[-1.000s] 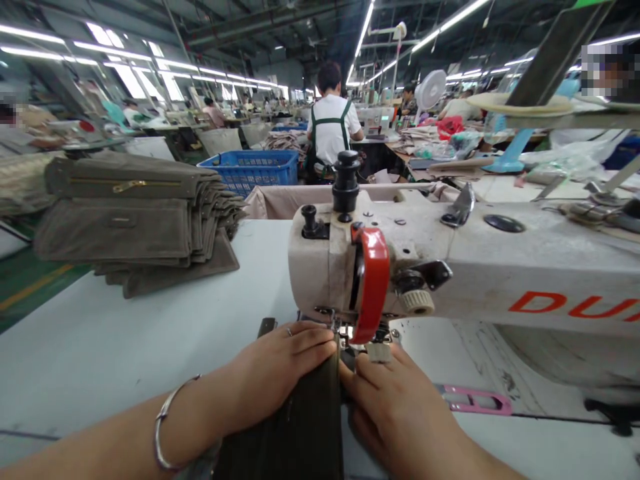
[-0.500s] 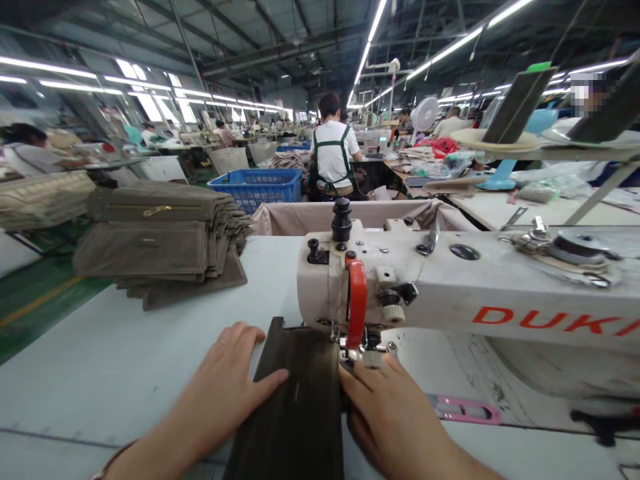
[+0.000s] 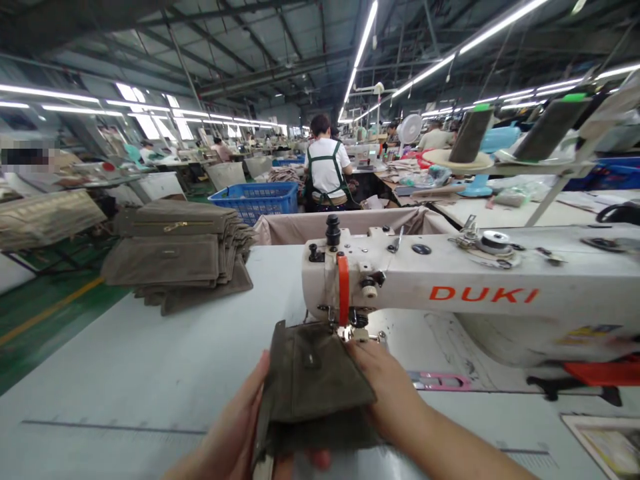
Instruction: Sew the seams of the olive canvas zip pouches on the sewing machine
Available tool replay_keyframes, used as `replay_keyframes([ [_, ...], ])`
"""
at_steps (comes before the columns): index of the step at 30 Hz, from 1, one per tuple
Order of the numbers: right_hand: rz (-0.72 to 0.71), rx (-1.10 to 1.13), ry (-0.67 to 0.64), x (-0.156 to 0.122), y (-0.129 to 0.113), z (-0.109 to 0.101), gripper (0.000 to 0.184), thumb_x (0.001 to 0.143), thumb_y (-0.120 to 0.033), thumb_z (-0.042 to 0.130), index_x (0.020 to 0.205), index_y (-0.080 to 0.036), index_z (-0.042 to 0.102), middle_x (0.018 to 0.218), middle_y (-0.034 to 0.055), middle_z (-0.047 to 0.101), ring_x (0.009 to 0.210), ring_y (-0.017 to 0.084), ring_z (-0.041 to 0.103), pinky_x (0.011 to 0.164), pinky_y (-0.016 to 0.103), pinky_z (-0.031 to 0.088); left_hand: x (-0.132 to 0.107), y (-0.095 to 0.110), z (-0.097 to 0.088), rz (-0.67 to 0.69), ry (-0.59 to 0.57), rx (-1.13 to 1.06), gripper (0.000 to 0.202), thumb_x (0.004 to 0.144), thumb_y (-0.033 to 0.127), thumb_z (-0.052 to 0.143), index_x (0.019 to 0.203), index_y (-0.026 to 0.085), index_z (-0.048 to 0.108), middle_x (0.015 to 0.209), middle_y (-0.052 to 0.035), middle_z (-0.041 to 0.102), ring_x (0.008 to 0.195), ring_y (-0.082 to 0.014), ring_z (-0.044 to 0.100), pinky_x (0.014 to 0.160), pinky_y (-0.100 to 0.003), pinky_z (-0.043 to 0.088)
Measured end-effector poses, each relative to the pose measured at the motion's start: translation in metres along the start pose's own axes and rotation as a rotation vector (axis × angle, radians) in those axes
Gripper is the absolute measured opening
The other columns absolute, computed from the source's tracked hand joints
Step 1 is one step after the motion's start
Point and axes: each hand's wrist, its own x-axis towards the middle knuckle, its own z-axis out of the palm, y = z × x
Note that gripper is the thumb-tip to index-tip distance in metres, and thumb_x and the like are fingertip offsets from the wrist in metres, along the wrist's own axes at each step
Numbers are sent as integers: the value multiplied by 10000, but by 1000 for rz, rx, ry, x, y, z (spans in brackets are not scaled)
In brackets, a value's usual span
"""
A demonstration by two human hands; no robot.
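Note:
A dark olive fabric piece (image 3: 313,377) lies lifted in front of the needle of a white sewing machine (image 3: 450,290) with a red guard. My left hand (image 3: 235,433) grips its left and lower edge, thumb showing underneath. My right hand (image 3: 387,393) holds its right side, fingers tucked under the cloth close to the presser foot. The far edge of the piece still sits near the needle.
A stack of finished olive zip pouches (image 3: 177,257) lies at the back left of the white table (image 3: 125,373). A pink tool (image 3: 440,381) lies right of my hands. Behind stand a blue basket (image 3: 255,199), a cloth bin, and a person in a green apron (image 3: 325,167).
The camera drew back. Both hands went from pressing the fabric flat under the needle to gripping it and lifting it toward me, folded up off the table.

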Motion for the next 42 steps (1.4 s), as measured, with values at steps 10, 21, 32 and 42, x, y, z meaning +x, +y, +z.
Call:
replay_keyframes([
  [10, -97, -39, 205, -53, -47, 9, 115, 932, -174, 587, 842, -189, 658, 903, 24, 683, 871, 171, 595, 760, 289, 489, -31, -1, -15, 1239, 176, 1766, 657, 845, 323, 557, 1453, 145, 379, 1495, -171, 422, 1326, -348, 454, 1040, -476, 471],
  [21, -94, -1, 323, -78, -64, 2, 201, 974, -94, 501, 918, -191, 669, 881, -16, 742, 799, 135, 657, 758, 277, 512, 7, -56, -8, 1471, 71, 1798, 300, 984, 144, 386, 1188, 179, 604, 1029, -67, 712, 944, -208, 639, 854, -315, 558],
  [32, 78, 184, 354, -91, -67, 2, 147, 944, -134, 519, 954, -187, 656, 800, 49, 660, 749, 174, 593, 665, 297, 523, -13, -38, 13, 1080, -106, 1756, 267, 942, 116, 450, 1162, 180, 589, 967, -71, 652, 860, -224, 587, 811, -366, 527],
  [42, 335, -299, 116, -105, 3, -44, 382, 954, -173, 473, 1329, -157, 545, 1315, 145, 578, 1215, 312, 516, 1002, 539, 421, -14, -9, 35, 978, -391, 1924, 634, 822, -28, 434, 1429, 150, 390, 1438, -93, 492, 1108, -255, 532, 983, -403, 474],
])
